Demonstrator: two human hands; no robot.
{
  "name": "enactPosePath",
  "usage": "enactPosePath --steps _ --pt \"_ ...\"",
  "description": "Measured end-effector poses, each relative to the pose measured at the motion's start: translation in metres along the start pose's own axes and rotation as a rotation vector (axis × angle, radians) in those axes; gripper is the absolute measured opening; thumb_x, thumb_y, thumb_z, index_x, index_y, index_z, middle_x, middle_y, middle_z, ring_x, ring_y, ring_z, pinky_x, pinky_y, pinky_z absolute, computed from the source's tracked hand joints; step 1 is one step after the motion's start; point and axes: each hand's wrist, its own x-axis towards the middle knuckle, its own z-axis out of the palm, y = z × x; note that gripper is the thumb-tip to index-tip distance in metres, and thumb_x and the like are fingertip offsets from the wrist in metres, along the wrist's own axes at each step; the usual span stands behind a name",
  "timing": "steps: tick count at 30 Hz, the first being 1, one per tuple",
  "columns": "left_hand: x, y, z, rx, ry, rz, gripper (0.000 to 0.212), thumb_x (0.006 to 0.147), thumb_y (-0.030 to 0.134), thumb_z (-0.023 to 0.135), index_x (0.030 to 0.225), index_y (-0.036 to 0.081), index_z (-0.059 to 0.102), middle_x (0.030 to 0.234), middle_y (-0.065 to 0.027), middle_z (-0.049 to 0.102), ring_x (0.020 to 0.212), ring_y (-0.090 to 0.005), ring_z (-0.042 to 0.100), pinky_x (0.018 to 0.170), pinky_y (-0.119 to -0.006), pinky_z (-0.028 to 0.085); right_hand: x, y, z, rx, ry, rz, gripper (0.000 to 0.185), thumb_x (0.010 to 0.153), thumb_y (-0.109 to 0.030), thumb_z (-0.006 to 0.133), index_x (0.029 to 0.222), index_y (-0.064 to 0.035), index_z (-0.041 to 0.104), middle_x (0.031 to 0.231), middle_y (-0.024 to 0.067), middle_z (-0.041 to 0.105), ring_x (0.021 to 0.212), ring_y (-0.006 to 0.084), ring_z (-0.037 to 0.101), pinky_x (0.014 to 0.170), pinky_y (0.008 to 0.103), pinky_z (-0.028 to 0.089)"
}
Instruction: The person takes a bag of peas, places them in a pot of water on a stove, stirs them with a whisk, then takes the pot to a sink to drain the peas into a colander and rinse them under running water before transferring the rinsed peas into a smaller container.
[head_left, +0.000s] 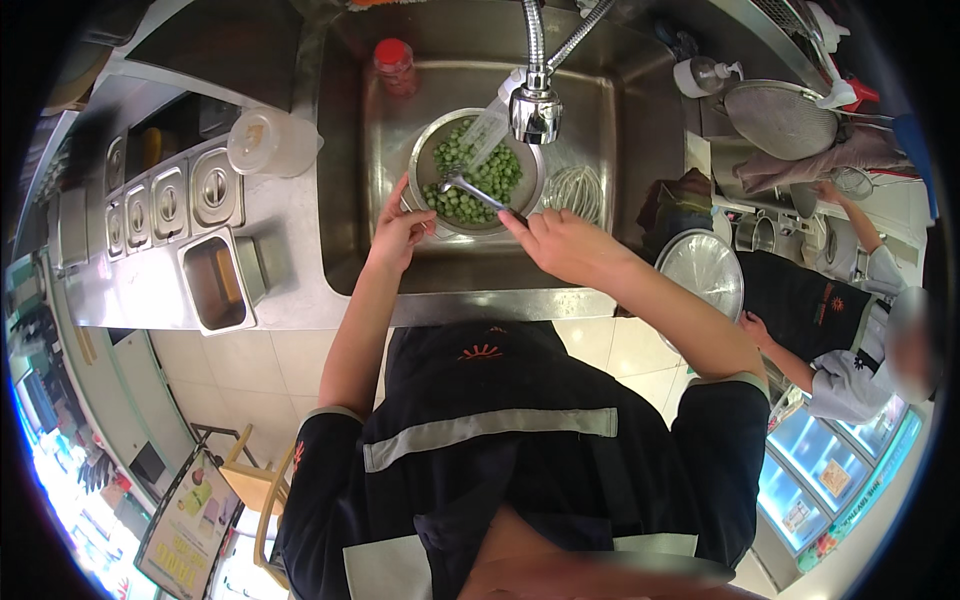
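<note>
A round metal strainer (532, 176) holding small green pieces (487, 180) sits in the stainless steel sink (480, 270). Water sprays onto the pieces from a white spray head (512, 84), beside a chrome faucet head (535, 116). My left hand (403, 225) grips the strainer's rim at its left side. With my right hand (559, 238) I hold a metal spoon (480, 194) by its dark handle, its bowl among the green pieces. A wire whisk (576, 191) lies in the sink right of the strainer. A red-lidded jar (394, 67) stands at the sink's back left.
Left of the sink are a plastic tub (271, 142), lidded metal pans (216, 186) and an open metal container (217, 281). On the right are a round metal lid (701, 276), a mesh strainer (780, 120), a pump bottle (701, 77) and a co-worker (810, 307).
</note>
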Motion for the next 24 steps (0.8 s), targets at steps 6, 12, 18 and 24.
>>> enactPosePath --steps 6,12,18,24 --pt "0.003 0.001 0.001 -0.029 0.033 0.006 0.077 0.07 -0.013 0.055 0.137 0.013 0.027 0.076 -0.006 0.059 0.054 -0.0106 0.054 0.037 -0.017 0.025 -0.017 0.019 -0.023 -0.008 -0.039 0.112 0.054 0.076 -0.01 0.048 0.129 -0.0005 0.041 0.069 0.0044 0.048 0.062 0.0152 0.052 0.056 0.0262 0.046" --pt "0.01 0.004 0.006 0.028 -0.009 0.058 0.077 0.069 -0.012 0.057 0.136 0.013 0.029 0.081 -0.0048 0.059 0.054 -0.0105 0.054 0.037 -0.017 0.024 -0.033 -0.009 -0.009 0.136 0.02 0.196 0.055 0.074 -0.012 0.051 0.127 0.0018 0.042 0.065 0.0052 0.049 0.056 0.0168 0.054 0.051 0.0283 0.046" --pt "0.017 0.01 0.004 -0.085 0.074 0.135 0.075 0.071 -0.014 0.052 0.136 0.011 0.028 0.085 -0.0062 0.059 0.054 -0.011 0.053 0.037 -0.016 0.026 -0.019 -0.02 0.025 0.3 0.246 0.442 0.052 0.075 -0.01 0.054 0.125 0.0005 0.043 0.063 0.0035 0.049 0.054 0.0165 0.053 0.048 0.0287 0.045" --pt "0.013 0.021 -0.004 0.04 0.107 0.225 0.076 0.07 -0.012 0.056 0.136 0.012 0.029 0.086 -0.0049 0.06 0.053 -0.0103 0.054 0.04 -0.018 0.027 -0.001 -0.017 0.028 0.434 0.406 0.569 0.052 0.077 -0.007 0.058 0.126 -0.004 0.042 0.063 0.0057 0.051 0.054 0.0198 0.054 0.049 0.0316 0.045"
